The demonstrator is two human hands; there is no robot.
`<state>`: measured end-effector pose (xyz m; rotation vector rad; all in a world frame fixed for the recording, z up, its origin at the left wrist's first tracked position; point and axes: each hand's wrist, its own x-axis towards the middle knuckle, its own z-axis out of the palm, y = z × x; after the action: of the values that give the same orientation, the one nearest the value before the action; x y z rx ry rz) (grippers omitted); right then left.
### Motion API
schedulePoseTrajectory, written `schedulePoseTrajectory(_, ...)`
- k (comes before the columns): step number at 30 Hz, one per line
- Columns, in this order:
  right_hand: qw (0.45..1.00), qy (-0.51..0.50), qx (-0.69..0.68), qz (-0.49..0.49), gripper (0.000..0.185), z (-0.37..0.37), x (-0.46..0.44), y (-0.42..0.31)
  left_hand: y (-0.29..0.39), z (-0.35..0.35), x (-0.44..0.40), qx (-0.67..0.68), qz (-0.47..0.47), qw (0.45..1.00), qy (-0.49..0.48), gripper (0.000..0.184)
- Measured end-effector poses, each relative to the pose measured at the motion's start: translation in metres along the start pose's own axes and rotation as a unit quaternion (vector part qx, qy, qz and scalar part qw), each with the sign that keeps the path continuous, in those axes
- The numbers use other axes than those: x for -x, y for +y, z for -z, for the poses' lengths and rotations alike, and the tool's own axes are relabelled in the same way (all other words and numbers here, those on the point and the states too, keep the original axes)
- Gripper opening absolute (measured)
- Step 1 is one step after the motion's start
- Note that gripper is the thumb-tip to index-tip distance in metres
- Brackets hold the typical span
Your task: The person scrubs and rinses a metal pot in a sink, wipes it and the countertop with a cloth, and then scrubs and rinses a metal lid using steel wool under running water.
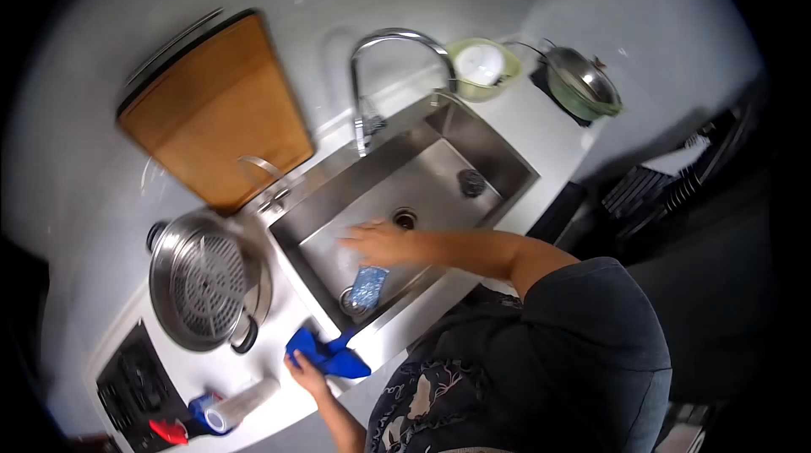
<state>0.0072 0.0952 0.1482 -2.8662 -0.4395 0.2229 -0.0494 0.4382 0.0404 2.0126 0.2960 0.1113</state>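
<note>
My right hand (378, 244) is over the basin of the steel sink (401, 187), fingers stretched out and slightly blurred. Just below it in the picture is a blue-and-white patterned sponge (369, 287), partly over a round metal strainer (350, 301); whether hand and sponge touch I cannot tell. At the sink's front left corner, my left hand (307, 374) is closed on a bright blue cloth (325, 356), which lies bunched on the white counter edge. The drain (405, 218) shows beside my right wrist, and a dark scrubber (471, 184) lies in the basin's far right part.
A tall faucet (355, 90) arches over the sink. Left stand a steamer pot (207, 284), a wooden cutting board (224, 107), a clear plastic roll (245, 405) and a black cooktop (144, 381). Right are a pale green bowl (507, 73) and a green pot (583, 90).
</note>
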Motion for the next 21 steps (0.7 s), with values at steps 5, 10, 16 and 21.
schedulePoseTrajectory(5,0.962,0.113,-0.11,-0.223,0.045,-0.007,0.151,0.177,-0.002,0.005,-0.017,-0.164,-0.093,0.981,0.039,0.039)
schedulePoseTrajectory(10,0.828,0.343,0.003,-0.444,0.036,0.111,0.298,0.351,-0.002,0.003,-0.024,-0.376,-0.122,0.913,0.101,0.046)
schedulePoseTrajectory(16,0.658,0.447,-0.006,-0.606,0.058,0.205,0.448,0.561,0.041,-0.06,0.032,-0.502,0.003,0.855,0.128,0.051)
schedulePoseTrajectory(21,0.602,0.44,-0.03,-0.665,0.071,0.224,0.478,0.659,0.058,-0.086,0.08,-0.534,0.053,0.836,0.113,0.052)
